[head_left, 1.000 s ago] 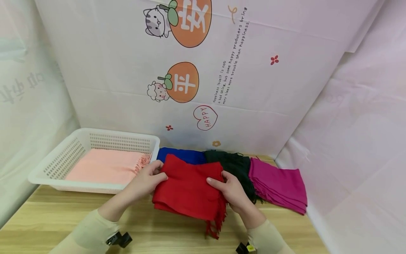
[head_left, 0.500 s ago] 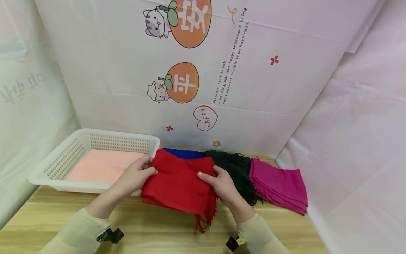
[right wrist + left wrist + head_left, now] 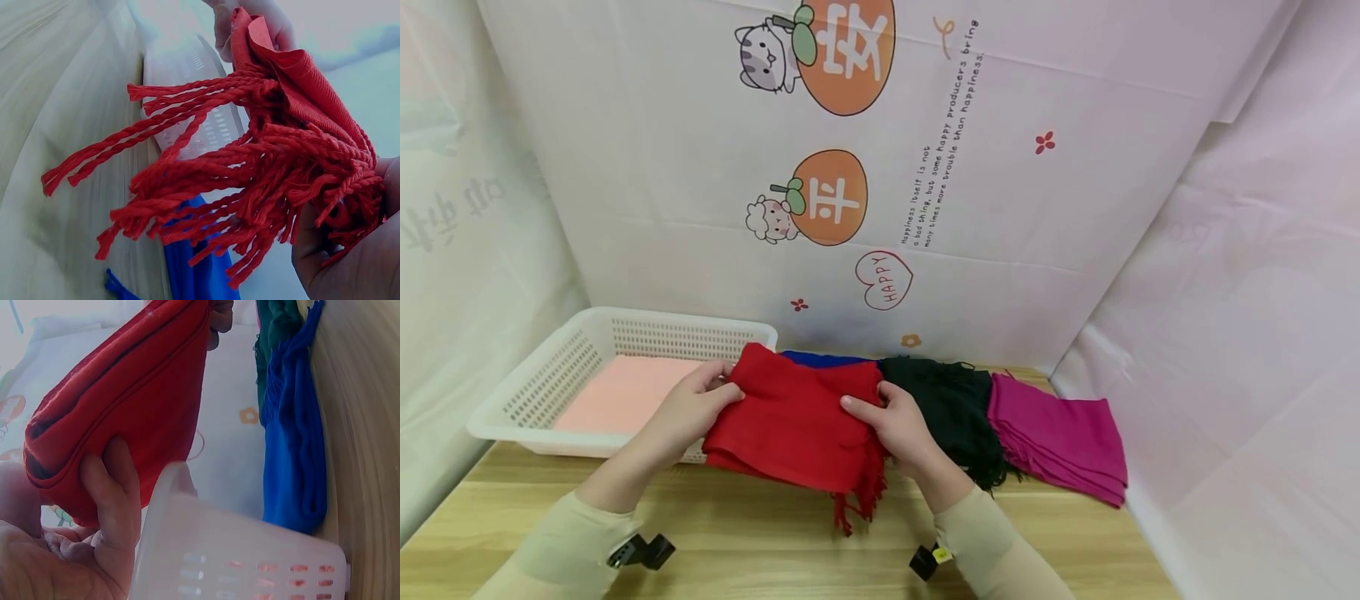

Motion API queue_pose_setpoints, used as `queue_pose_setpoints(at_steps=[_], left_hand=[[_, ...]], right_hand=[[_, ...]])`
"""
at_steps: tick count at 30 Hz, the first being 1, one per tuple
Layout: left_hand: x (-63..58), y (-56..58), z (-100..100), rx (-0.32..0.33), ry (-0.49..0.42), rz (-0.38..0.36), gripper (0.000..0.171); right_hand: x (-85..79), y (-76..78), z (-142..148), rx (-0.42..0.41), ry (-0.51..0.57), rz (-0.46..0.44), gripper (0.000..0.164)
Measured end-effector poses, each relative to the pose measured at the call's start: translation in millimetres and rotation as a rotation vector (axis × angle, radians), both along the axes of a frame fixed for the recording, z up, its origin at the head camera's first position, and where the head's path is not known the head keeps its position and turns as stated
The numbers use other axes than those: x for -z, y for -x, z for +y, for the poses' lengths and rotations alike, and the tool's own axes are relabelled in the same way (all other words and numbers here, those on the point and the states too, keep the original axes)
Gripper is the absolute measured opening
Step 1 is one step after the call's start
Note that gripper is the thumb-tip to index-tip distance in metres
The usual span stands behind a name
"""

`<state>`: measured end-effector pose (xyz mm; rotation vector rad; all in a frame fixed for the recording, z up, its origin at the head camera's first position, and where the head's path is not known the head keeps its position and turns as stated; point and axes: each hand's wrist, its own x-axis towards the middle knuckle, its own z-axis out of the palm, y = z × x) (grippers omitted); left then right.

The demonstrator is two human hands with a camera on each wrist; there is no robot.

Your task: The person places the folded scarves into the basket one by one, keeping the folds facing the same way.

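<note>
A folded red scarf [image 3: 797, 421] is held up off the table between both hands, its twisted fringe [image 3: 206, 169] hanging from the right end. My left hand [image 3: 688, 408] pinches the scarf's left edge, thumb on top and fingers beneath, as the left wrist view shows. On the opposite edge my right hand [image 3: 898, 425] grips the fringed end, thumb over the top face. The scarf's left part overlaps the near right corner of a white plastic basket [image 3: 535, 358] in the head view. Inside that basket lies a folded pale pink scarf [image 3: 617, 392], partly hidden behind my left hand.
Along the back of the wooden table [image 3: 737, 550] lie a blue scarf [image 3: 294, 450], mostly hidden in the head view, a dark green scarf [image 3: 943, 408] and a magenta scarf [image 3: 1060, 433]. A printed white sheet [image 3: 1000, 292] stands behind them.
Both hands have carried the red scarf left and slightly up, from in front of the blue scarf to the basket's right corner. The other scarves and the basket stay put.
</note>
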<state>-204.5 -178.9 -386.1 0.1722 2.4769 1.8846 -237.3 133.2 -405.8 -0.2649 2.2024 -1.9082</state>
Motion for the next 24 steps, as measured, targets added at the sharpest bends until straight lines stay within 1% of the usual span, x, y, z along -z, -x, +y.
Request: queue_pose_setpoints(at_steps=[5, 13, 20, 24], left_hand=[[-0.7, 0.6, -7.8, -0.012, 0.006, 0.004, 0.025], [-1.1, 0.7, -21.9, -0.050, -0.009, 0.016, 0.023], [-0.3, 2.2, -36.3, -0.071, -0.020, 0.014, 0.023], [1.6, 4.1, -44.8, -0.095, -0.006, 0.015, 0.025]], right_hand=[[-0.2, 3.1, -8.8, 0.005, -0.019, 0.008, 0.055], [-4.1, 7.8, -26.5, -0.011, 0.021, -0.011, 0.052], [-7.9, 11.3, -41.8, -0.015, -0.010, -0.012, 0.049], [-8.0, 13.6, -50.6, -0.026, -0.012, -0.010, 0.046]])
